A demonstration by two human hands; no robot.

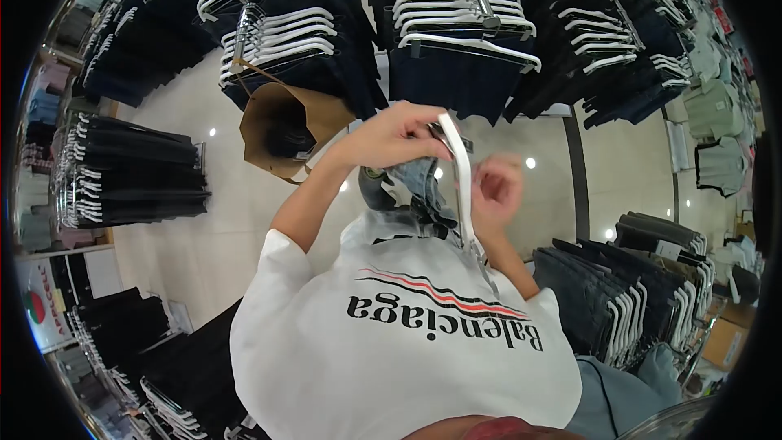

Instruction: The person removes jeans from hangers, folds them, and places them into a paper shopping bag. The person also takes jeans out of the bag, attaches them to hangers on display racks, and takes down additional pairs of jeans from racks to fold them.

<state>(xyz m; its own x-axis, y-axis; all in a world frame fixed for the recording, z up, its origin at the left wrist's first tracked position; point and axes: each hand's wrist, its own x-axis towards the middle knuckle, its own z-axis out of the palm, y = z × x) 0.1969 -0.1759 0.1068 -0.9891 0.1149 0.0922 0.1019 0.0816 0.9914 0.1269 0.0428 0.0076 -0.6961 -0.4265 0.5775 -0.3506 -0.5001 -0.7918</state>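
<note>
My left hand is closed, pinching the far end of a white clip hanger around its dark metal clip. The hanger slants down toward my chest, its near end close to my shirt. A pair of grey-blue jeans hangs bunched below my left hand, beside the hanger; whether a clip grips it I cannot tell. On the hanger's other side is my right hand, smeared by motion with its fingers curled. Whether it touches the hanger or holds anything does not show.
Racks of dark trousers on white hangers stand ahead. An open brown paper bag hangs at the front left rack with something dark inside. More racks of dark trousers stand left, and jeans hang at the right. Pale tiled floor shows between.
</note>
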